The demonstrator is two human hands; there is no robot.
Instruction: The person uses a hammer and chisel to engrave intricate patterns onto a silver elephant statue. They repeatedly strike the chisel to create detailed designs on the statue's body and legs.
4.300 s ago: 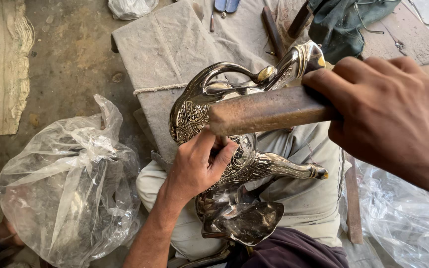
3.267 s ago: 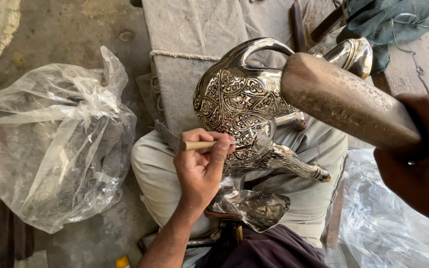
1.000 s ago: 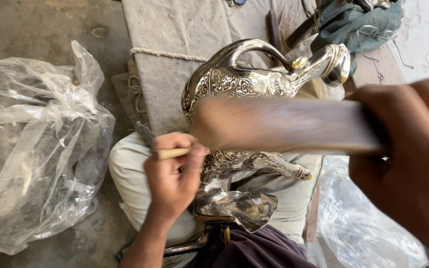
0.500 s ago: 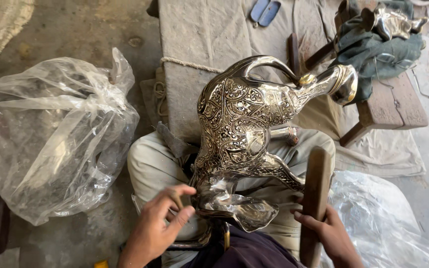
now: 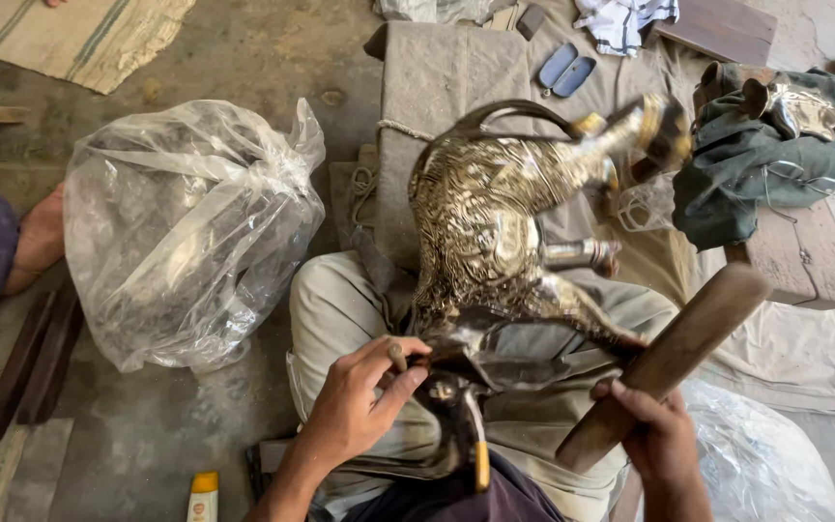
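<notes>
An engraved silver-coloured metal jug (image 5: 495, 222) with a curved handle and spout lies on its side over my lap, its base towards me. My left hand (image 5: 364, 396) pinches a small chisel-like tool (image 5: 400, 356) at the jug's base. My right hand (image 5: 654, 435) grips a thick wooden mallet (image 5: 674, 353), held low to the right of the jug and pointing up and away. The jug looks slightly blurred.
A large clear plastic bag (image 5: 186, 232) sits on the floor at left. A grey cloth-wrapped block (image 5: 437, 77) lies behind the jug. A low wooden bench (image 5: 794, 251) with dark green cloth and another metal piece stands at right. More plastic (image 5: 765, 464) at lower right. Another person's foot (image 5: 36, 242) at far left.
The mallet has dropped from a raised swing above the jug to a low hold at the right. My left hand slid from the jug's side down to its base.
</notes>
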